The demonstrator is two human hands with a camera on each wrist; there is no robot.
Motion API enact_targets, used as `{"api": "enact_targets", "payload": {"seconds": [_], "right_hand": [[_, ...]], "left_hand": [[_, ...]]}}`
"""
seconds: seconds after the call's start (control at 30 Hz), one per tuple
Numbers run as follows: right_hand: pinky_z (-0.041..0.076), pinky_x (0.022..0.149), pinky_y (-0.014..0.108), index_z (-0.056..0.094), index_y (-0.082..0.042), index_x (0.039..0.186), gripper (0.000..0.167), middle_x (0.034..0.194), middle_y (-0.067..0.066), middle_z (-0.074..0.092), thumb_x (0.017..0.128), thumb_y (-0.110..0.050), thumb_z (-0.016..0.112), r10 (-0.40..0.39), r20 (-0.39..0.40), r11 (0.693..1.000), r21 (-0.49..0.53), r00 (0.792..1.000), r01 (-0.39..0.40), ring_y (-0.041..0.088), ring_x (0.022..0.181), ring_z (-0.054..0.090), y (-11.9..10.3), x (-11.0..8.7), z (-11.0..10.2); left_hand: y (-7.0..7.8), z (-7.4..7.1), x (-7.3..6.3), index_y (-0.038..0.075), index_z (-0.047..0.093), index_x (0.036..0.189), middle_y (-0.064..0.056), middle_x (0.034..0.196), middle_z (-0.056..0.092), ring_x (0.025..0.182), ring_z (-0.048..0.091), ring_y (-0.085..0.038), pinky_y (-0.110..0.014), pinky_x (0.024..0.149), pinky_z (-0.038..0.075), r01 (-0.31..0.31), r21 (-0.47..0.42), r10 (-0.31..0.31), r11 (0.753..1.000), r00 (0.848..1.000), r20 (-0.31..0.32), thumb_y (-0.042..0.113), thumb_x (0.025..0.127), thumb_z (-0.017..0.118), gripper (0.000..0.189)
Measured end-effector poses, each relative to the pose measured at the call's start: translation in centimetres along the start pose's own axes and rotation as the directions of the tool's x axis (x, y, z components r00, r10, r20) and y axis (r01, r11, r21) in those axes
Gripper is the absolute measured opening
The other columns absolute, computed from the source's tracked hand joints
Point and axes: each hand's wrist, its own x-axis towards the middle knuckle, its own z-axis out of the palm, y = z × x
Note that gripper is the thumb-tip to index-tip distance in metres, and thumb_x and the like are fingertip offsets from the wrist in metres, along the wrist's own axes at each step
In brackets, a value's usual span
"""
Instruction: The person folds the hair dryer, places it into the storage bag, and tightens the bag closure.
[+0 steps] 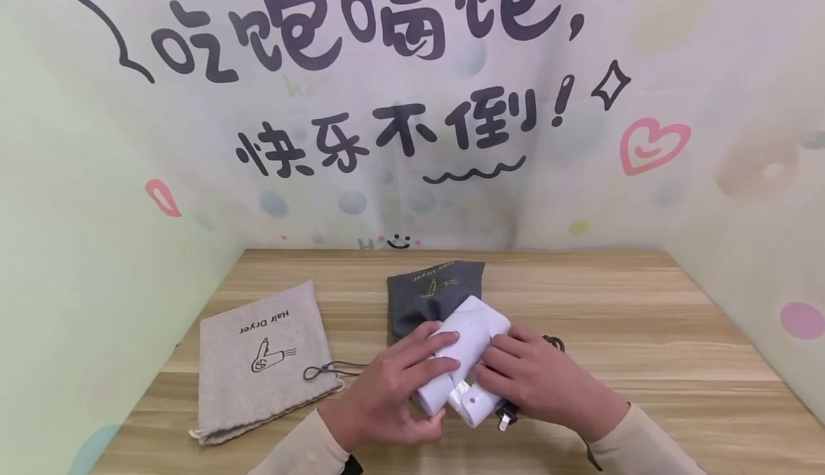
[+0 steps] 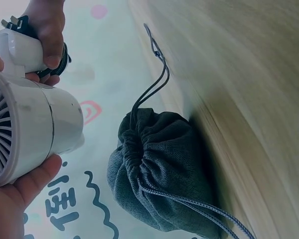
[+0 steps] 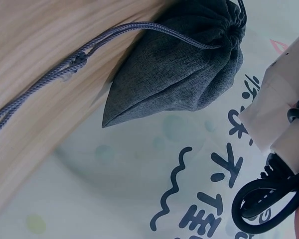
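Note:
A white hair dryer (image 1: 467, 342) is held in both hands above the table. My left hand (image 1: 399, 385) grips its barrel, fingers over the top and thumb below; the left wrist view shows the round vent grille (image 2: 0, 132). My right hand (image 1: 531, 375) holds the handle, which lies alongside the barrel, together with the bundled black cord (image 3: 254, 206). The plug (image 1: 505, 418) sticks out below the right hand. Just behind the dryer sits a dark grey drawstring bag (image 1: 412, 310) with hair dryer print, its neck gathered and its cord (image 2: 164, 74) trailing on the table.
A beige drawstring bag (image 1: 258, 367), marked Hair Dryer, lies flat on the left of the wooden table (image 1: 619, 303). Printed cloth walls (image 1: 361, 195) stand at the back and both sides.

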Motion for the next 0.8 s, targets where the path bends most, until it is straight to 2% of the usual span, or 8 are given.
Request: {"api": "enact_targets", "payload": {"seconds": [0.3,0.5,0.8], "right_hand": [[0.041,0.068,0.032,0.061,-0.013,0.099,0.018,0.094,-0.003,0.059,0.09,-0.01,0.046,-0.015,0.008,1.0,-0.024,1.0,0.015,0.017,0.084,0.055,-0.07,-0.03,0.0],[0.04,0.067,0.031,0.062,-0.012,0.099,0.029,0.094,-0.003,0.059,0.1,-0.006,0.034,-0.02,-0.011,0.999,-0.026,1.0,0.02,0.017,0.083,0.055,-0.2,0.08,0.01],[0.044,0.069,0.033,0.063,-0.01,0.1,0.031,0.095,-0.001,0.061,0.102,-0.005,0.033,-0.001,-0.055,1.0,-0.026,0.998,0.0,0.017,0.085,0.057,-0.46,-0.06,0.38]], "left_hand": [[0.07,0.0,0.03,0.007,0.066,0.115,-0.016,0.137,0.056,0.127,0.051,-0.038,-0.04,0.101,0.047,-0.023,0.002,0.023,1.0,1.0,-0.008,0.02,0.059,0.082,0.06],[0.17,-0.25,-0.02,0.007,0.065,0.116,-0.015,0.137,0.056,0.128,0.051,-0.037,-0.04,0.101,0.047,-0.034,0.008,0.034,0.999,0.999,-0.001,0.021,0.06,0.082,0.059],[0.12,-0.57,0.08,0.007,0.065,0.114,-0.013,0.137,0.057,0.13,0.049,-0.036,-0.04,0.103,0.045,-0.034,0.019,0.033,0.999,0.999,0.03,0.021,0.061,0.081,0.057]]}}
